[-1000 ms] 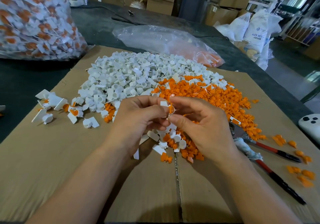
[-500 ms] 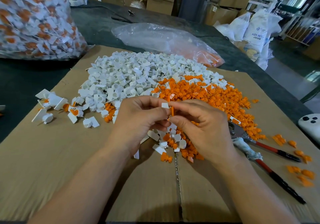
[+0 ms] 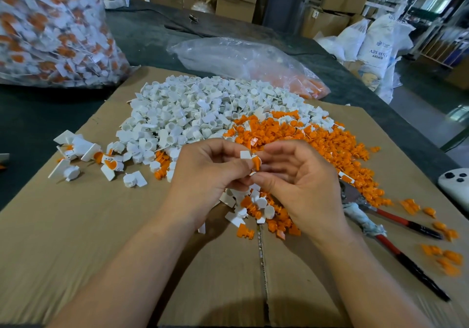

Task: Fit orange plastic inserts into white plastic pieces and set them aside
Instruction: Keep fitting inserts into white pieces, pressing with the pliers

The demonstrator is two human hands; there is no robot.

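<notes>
Partly visible — white piece (image 3: 245, 154), left hand (image 3: 208, 173); orange insert (image 3: 256, 163), right hand (image 3: 302, 183)

Two hands (image 3: 208, 173) (image 3: 299, 183), one white heap (image 3: 193, 114), one orange heap (image 3: 317, 140), two bags (image 3: 50, 28) (image 3: 241, 59), one cutter (image 3: 351, 195).

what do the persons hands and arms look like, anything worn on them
The left hand and right hand are both bare, and so are the forearms as far as the frame shows. No gloves, sleeves, watch, rings or bracelets are visible.
</notes>
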